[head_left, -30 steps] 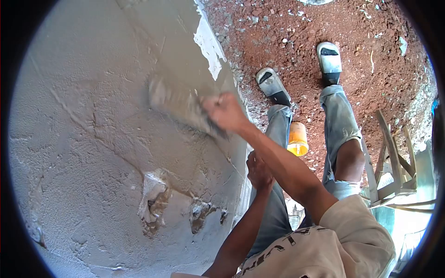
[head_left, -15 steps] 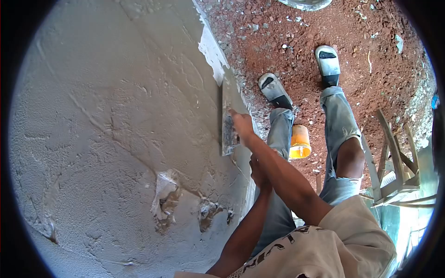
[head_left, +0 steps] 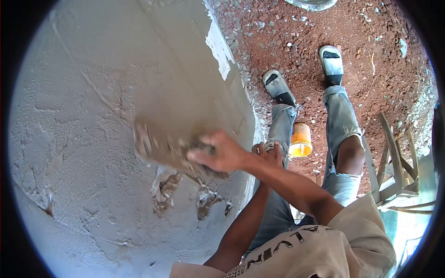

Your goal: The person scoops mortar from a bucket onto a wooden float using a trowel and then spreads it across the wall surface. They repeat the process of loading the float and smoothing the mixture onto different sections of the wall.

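My right hand point(head_left: 218, 150) grips a plastering trowel point(head_left: 160, 147), blurred by motion. The trowel's long blade lies slantwise against the wet grey plaster of the wall point(head_left: 92, 139). Behind the right forearm, my left hand point(head_left: 269, 154) rests on my left leg near the knee, fingers extended and nothing seen in them. Just below the trowel, two rough hollows point(head_left: 167, 190) with ragged edges break the plaster. The band of plaster above the blade looks smoother than the surface further left.
An orange bucket point(head_left: 300, 141) lies on the reddish soil beside my left leg. Wooden pieces point(head_left: 394, 162) lean together at right. A strip of bare white point(head_left: 218, 48) edges the wall. Part of a round container point(head_left: 313, 3) shows at the top.
The trowel has swept left from the wall's edge across the plaster and turned from upright to slanting. My left hand has moved slightly up the leg toward the knee.
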The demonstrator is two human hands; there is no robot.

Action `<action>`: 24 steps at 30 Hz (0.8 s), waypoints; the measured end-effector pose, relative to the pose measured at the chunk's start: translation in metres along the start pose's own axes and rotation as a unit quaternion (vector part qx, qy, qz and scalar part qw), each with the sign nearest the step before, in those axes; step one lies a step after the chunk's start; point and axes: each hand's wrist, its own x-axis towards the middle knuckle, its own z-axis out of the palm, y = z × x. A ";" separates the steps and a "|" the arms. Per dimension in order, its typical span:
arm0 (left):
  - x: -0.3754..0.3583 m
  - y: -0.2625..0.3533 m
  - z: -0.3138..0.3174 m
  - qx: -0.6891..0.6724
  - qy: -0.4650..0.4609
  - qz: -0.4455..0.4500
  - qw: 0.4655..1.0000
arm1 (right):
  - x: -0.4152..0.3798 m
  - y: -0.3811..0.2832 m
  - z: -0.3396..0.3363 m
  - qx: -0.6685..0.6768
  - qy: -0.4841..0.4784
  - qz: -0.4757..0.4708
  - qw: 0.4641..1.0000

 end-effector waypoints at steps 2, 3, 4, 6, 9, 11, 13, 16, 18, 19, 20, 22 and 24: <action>0.004 0.012 -0.017 -0.008 -0.050 -0.035 0.998 | -0.030 -0.007 -0.009 -0.021 -0.072 0.044 0.996; 0.003 0.017 -0.027 -0.005 -0.064 -0.009 0.998 | -0.023 0.003 -0.011 -0.006 -0.055 0.161 0.985; -0.002 0.020 -0.029 -0.002 -0.060 -0.008 0.998 | -0.012 0.016 -0.015 0.011 -0.038 0.280 0.959; -0.009 0.026 -0.029 0.006 -0.068 -0.010 0.998 | -0.007 0.017 -0.009 0.042 -0.015 0.354 0.934; -0.009 0.031 -0.026 -0.003 -0.101 -0.036 0.994 | -0.011 -0.018 0.021 0.021 0.020 0.149 0.988; -0.022 0.029 -0.015 -0.018 -0.093 -0.053 0.994 | -0.039 -0.031 0.033 -0.036 0.046 0.014 0.998; -0.027 0.031 -0.015 -0.023 -0.107 -0.057 0.992 | -0.050 -0.030 0.030 -0.011 0.052 0.057 0.997; -0.027 0.019 -0.005 -0.003 -0.098 -0.063 0.993 | -0.017 0.028 0.007 0.017 0.171 0.245 0.954; -0.031 0.006 0.002 -0.053 -0.120 -0.095 0.987 | 0.023 0.069 -0.028 0.097 0.147 0.401 0.899; -0.031 -0.004 0.006 -0.068 -0.121 -0.073 0.988 | 0.035 0.084 -0.037 0.119 0.130 0.422 0.889; -0.030 -0.013 0.010 -0.083 -0.123 -0.052 0.988 | 0.041 0.082 -0.034 0.103 0.103 0.391 0.909; -0.042 -0.028 0.040 -0.082 -0.057 0.006 0.995 | 0.046 0.060 -0.023 0.071 0.047 0.341 0.936; -0.049 -0.022 0.064 -0.011 -0.009 0.019 1.000 | 0.023 0.014 -0.008 0.103 -0.035 0.258 0.960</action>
